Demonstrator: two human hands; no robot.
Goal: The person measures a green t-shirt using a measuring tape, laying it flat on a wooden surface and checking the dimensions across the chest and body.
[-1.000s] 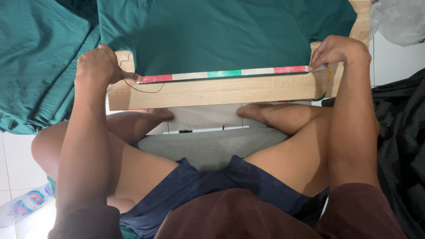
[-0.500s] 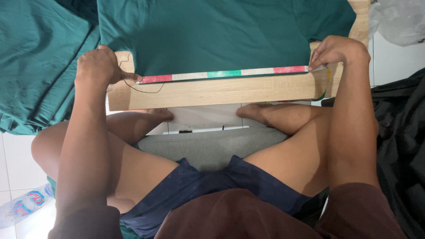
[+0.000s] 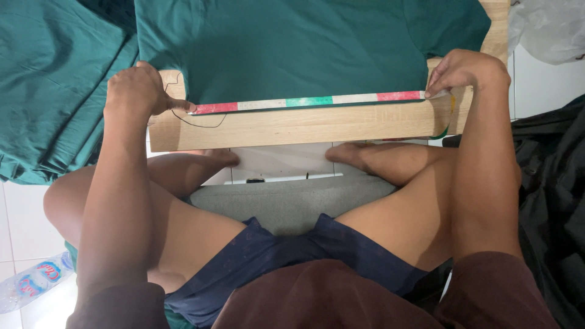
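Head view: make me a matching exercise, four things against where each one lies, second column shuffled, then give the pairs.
Things:
1. tape measure
2. green garment
3. plastic bottle
4. black cloth

Places:
A. on the tiled floor, lower left corner
B. spread over the wooden board
C. stretched flat between the left hand and the right hand
D. heaped at the right edge

Pairs: 1-C, 2-B, 3-A, 4-D

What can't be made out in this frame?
Head view only:
- Green garment: top cut off by the frame edge.
- Tape measure: markings too small; ends covered by left hand and right hand.
- Bottle: cut off at the left edge.
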